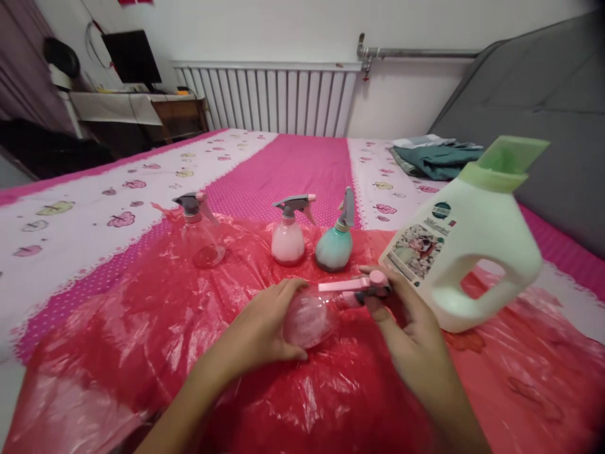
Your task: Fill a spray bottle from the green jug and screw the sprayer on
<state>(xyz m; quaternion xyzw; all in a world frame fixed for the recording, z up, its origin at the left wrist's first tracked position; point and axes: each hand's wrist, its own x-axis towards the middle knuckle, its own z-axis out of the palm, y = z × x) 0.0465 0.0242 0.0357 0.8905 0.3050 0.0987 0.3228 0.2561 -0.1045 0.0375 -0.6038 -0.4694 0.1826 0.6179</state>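
My left hand (265, 325) is wrapped round the clear pink body of a spray bottle (309, 320), which lies tilted on its side. At the bottle's head, my right hand (409, 318) grips the pink and dark trigger sprayer (373, 285). The sprayer sits at the bottle's neck; whether it is screwed tight I cannot tell. Just beyond stand a spray bottle with pinkish-white liquid (288, 243) and a teal spray bottle (334, 246). Farther left is a clear spray bottle (203, 243) with a grey head. A large pale green detergent jug (486, 252) leans close to my right hand.
Crumpled red plastic sheeting (155, 328) covers the near part of the bed (302, 164). Folded clothes (435, 156) lie at the back right by a grey headboard (529, 107). A radiator (269, 98) and a desk with a monitor (132, 58) stand behind.
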